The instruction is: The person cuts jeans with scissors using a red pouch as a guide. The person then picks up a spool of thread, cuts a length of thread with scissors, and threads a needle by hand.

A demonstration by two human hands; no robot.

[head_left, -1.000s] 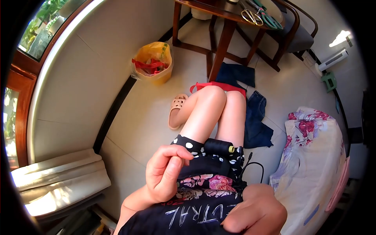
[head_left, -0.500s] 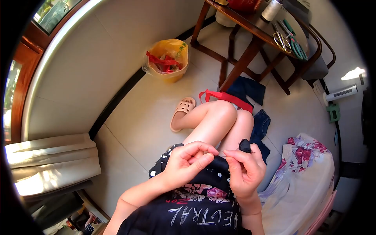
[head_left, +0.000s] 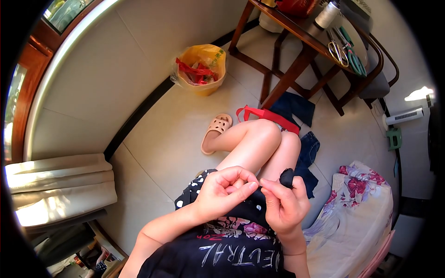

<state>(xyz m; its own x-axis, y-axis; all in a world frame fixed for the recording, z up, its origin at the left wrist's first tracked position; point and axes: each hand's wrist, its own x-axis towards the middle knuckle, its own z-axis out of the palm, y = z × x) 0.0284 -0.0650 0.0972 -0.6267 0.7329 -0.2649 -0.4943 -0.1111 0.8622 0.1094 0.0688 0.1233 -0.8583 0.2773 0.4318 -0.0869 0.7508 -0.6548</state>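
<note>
My left hand (head_left: 226, 189) is closed, thumb and index finger pinched together over my lap. Whatever sits in that pinch is too small to make out. Close beside it, the fingertips of my right hand (head_left: 288, 204) are also pinched, almost touching the left ones. A small bunched piece of black cloth (head_left: 287, 178) sticks up between the fingers of my right hand. Below both hands lies black polka-dot fabric (head_left: 187, 194) across my lap, and under it the black printed shirt (head_left: 208, 252).
Ahead stands a wooden table (head_left: 299, 34) with a thread spool (head_left: 327, 15), gold-handled scissors (head_left: 338, 54) and green-handled scissors (head_left: 356, 62). A yellow bin (head_left: 204, 88) holds red scraps. Jeans (head_left: 306, 153) and a red strap (head_left: 266, 115) lie near my knees. Floral fabric (head_left: 354, 199) is at right.
My right hand has shifted slightly, and its fingertips have risen closer to the left fingertips. The black cloth has moved a little left and down with it. My left hand barely moves.
</note>
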